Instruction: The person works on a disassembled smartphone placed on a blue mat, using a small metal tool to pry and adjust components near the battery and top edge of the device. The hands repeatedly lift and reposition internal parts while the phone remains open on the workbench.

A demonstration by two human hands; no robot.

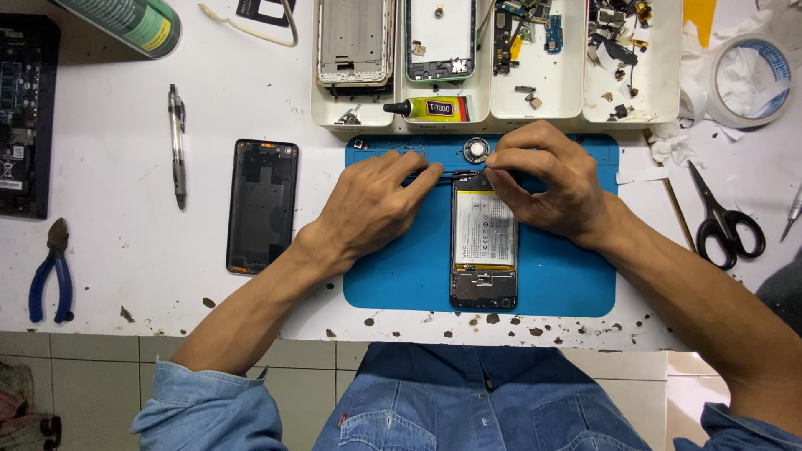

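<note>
On a stained white counter (125,250) above tiled floor, the opened black smartphone (484,242) lies on a blue rectangular mat (568,276); left hand (372,205) and right hand (547,175) pinch at its top edge, fingers curled.

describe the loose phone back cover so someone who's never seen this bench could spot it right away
Start at the blue mat in the middle of the white table. Go left, past the left hand, to a dark rectangular back cover lying flat, inside up. Unlike the opened phone on the mat, it has no white battery and nobody is touching it; the pen beside it is far thinner.
</note>
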